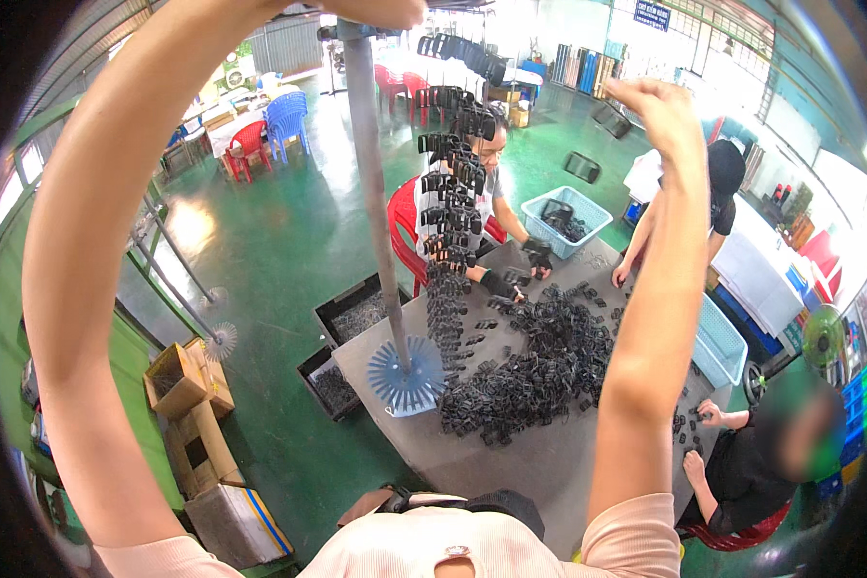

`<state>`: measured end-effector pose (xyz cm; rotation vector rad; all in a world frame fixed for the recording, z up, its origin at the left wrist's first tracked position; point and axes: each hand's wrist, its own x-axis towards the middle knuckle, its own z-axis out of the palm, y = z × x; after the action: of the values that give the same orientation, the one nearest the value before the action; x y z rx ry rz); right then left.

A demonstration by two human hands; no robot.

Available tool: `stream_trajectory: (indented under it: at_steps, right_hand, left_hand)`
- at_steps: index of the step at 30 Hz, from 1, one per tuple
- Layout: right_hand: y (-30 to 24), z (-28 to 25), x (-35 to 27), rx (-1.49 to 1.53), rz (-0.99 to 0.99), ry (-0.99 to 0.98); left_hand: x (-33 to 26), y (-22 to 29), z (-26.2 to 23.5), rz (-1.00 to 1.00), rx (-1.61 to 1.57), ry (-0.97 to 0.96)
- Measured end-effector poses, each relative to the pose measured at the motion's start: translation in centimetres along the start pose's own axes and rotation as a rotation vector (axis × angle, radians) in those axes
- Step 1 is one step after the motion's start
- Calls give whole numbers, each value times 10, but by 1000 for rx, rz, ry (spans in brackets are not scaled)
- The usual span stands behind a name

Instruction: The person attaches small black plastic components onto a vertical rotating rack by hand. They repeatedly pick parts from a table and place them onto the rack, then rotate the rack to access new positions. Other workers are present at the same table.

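- Nearest, both of the person's arms are raised high. The right hand has its fingers curled together at the top right, but whether they pinch anything I cannot tell. The left hand is cut off by the top edge, so its fingers' state cannot be told either.
- Below lies the grey table with a heap of small black plastic clips at its middle; pieces at the right rim could slide off if nudged.
- The grey upright metal pole on its blue slotted disc base stands at the table's left corner. A pull from above could tip it.
- Just right of the pole, the hanging string of black clips could swing and shed parts.
- Farther off, a seated co-worker's gloved hands work near the heap and could be struck by falling clips.
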<state>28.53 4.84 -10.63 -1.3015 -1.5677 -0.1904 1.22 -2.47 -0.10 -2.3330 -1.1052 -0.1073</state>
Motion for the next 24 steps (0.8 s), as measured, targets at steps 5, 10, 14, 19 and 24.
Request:
stream_trajectory:
  at_steps: [5, 10, 14, 19, 24]
  right_hand:
    - [49, -40, 13, -448, -89, -171]
    - [-68, 31, -8, 73, -370, 11]
    - [-87, 61, -11, 41, -238, 81]
    - [-40, 52, 10, 339, -244, 52]
    - [37, -7, 31, -105, -112, -128]
  left_hand:
    - [14, 36, 0, -41, -182, -44]
    - [7, -4, -6, -49, 17, -21]
    - [24, 27, -7, -155, -52, -151]
    - [32, 23, 2, -100, 2, -88]
    - [9, 9, 13, 59, -33, 102]
